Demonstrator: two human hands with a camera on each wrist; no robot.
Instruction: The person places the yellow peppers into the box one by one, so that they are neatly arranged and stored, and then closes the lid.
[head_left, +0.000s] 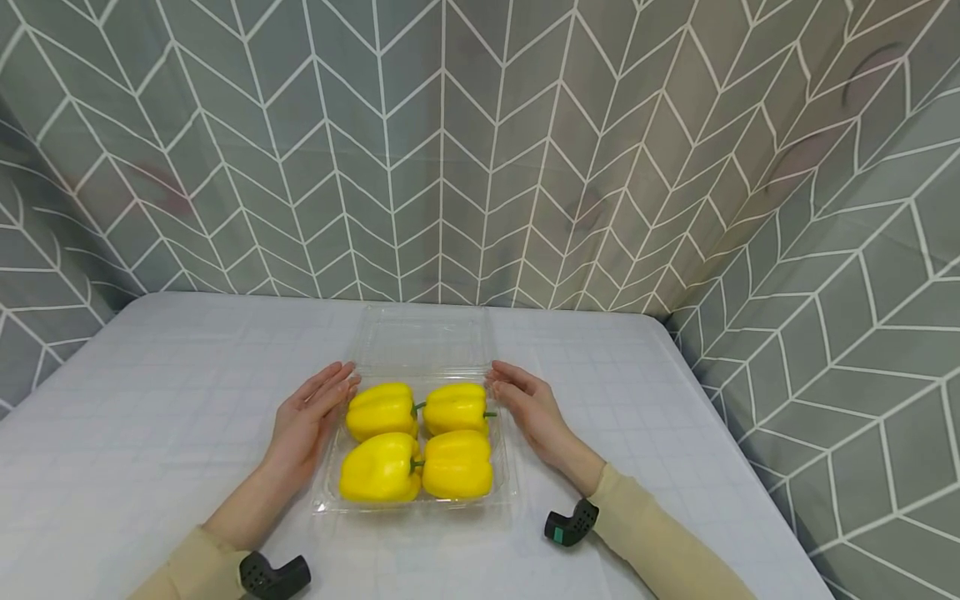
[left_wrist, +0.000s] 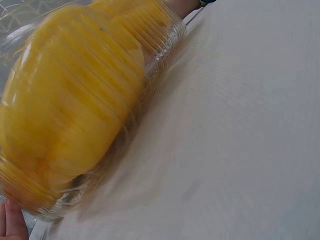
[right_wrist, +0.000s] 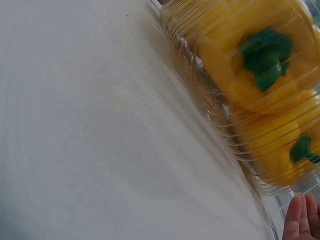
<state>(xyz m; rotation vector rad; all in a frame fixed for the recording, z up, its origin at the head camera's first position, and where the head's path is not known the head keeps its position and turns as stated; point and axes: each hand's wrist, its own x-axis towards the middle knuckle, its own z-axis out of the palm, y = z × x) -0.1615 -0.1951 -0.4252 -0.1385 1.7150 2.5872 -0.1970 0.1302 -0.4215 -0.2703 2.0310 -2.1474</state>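
A clear plastic clamshell container point(head_left: 504, 492) lies with its lid point(head_left: 424, 337) folded back, away from me. Several yellow bell peppers point(head_left: 378, 468) with green stems sit in its base in two rows. My left hand point(head_left: 302, 425) is at the container's left side, its extended fingertips by the hinge corner. Across from it, my right hand point(head_left: 534, 417) has its fingers at the right hinge corner. Through the ribbed wall, the left wrist view shows a pepper point(left_wrist: 75, 95) close up. Green stems point(right_wrist: 267, 60) face the right wrist camera. Whether the fingertips press the plastic, I cannot tell.
A white cloth point(head_left: 187, 375) covers the table under the container. Behind and beside the table hangs a grey curtain point(head_left: 465, 150) with white chevron lines. Black wrist devices point(head_left: 572, 523) are worn at both sleeve cuffs.
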